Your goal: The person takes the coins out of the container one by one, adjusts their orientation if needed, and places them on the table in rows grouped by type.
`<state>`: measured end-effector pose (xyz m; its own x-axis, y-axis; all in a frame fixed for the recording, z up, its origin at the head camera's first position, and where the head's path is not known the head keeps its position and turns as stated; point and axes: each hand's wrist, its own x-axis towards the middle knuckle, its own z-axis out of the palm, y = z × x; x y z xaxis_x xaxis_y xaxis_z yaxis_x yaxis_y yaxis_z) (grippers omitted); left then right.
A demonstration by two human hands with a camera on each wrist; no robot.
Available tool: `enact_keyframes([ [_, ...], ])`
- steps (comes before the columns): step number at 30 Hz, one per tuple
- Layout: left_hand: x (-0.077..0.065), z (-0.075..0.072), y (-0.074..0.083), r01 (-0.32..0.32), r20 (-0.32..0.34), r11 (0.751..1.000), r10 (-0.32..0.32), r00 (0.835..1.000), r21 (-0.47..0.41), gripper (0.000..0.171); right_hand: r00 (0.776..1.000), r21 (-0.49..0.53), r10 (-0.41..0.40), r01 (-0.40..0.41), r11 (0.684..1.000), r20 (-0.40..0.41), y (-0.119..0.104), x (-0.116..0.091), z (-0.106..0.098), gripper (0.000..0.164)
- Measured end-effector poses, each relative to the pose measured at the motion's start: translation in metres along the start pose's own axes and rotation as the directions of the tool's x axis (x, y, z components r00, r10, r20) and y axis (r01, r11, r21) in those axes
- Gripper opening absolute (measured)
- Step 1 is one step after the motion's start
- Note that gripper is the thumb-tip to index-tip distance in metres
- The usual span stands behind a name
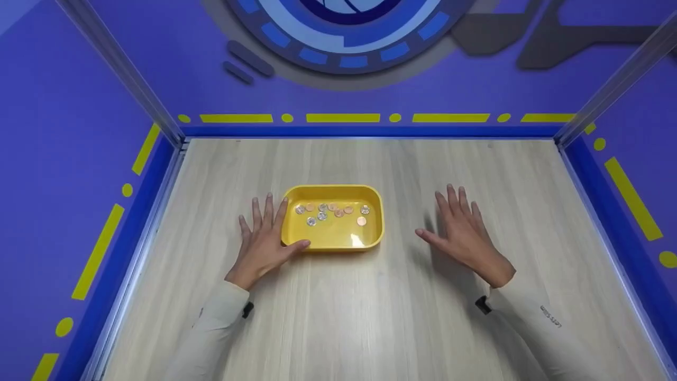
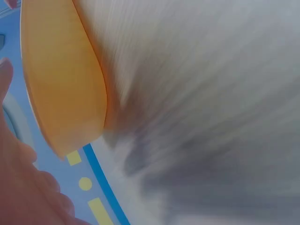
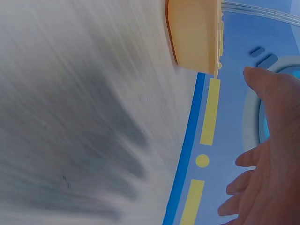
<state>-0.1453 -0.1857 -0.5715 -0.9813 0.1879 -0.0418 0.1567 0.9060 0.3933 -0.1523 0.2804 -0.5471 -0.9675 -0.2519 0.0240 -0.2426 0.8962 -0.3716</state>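
A yellow rectangular tray (image 1: 332, 246) with rounded corners sits on the table, holding several silver and copper-coloured coins (image 1: 339, 212) along its middle and far part. My left hand (image 1: 262, 241) is spread at the tray's left end, its index finger and thumb overlapping the rim in the head view. In the left wrist view the tray's outer wall (image 2: 65, 79) stands close beside that hand. Off to the right of the tray, my right hand (image 1: 465, 235) hovers over the table with fingers spread and nothing in it, its shadow falling on the wood.
The pale wood-grain table (image 1: 338, 312) is bounded by a blue-purple back wall (image 1: 158, 63) with yellow dashes, plus matching side walls. Metal corner posts (image 1: 127, 74) rise at the back. Both forearms wear light sleeves (image 1: 206, 328) with a small black piece at each wrist.
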Motion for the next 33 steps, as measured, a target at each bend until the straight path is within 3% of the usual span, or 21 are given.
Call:
enact_keyframes([
  [10,0.003,0.015,-0.001,-0.014,-0.007,0.990,0.014,1.000,-0.144,0.120,0.992,0.066,-0.049,0.056,0.996,-0.113,-0.012,0.007,0.015,0.093],
  [15,0.004,0.023,-0.002,0.003,-0.006,0.975,-0.005,1.000,-0.221,0.124,0.978,0.136,-0.090,0.116,0.984,-0.187,-0.024,0.014,0.023,0.079],
  [19,0.005,0.028,-0.002,0.006,-0.017,0.955,-0.011,1.000,-0.296,0.127,0.973,0.188,-0.112,0.151,0.970,-0.203,-0.033,0.019,0.030,0.072],
  [22,0.005,0.032,-0.003,0.022,-0.012,0.918,-0.030,0.999,-0.397,0.130,0.973,0.227,-0.118,0.163,0.960,-0.198,-0.041,0.023,0.035,0.069],
  [28,0.008,0.040,-0.005,0.041,0.000,0.795,-0.051,0.999,-0.605,0.132,0.972,0.331,-0.148,0.202,0.922,-0.180,-0.056,0.033,0.043,0.058],
  [31,0.008,0.043,-0.006,0.030,-0.010,0.763,-0.047,0.999,-0.646,0.132,0.973,0.378,-0.164,0.215,0.901,-0.163,-0.063,0.039,0.046,0.053],
  [33,0.007,0.044,-0.007,0.029,-0.015,0.755,-0.052,0.999,-0.655,0.133,0.972,0.395,-0.177,0.225,0.891,-0.153,-0.067,0.043,0.048,0.050],
])
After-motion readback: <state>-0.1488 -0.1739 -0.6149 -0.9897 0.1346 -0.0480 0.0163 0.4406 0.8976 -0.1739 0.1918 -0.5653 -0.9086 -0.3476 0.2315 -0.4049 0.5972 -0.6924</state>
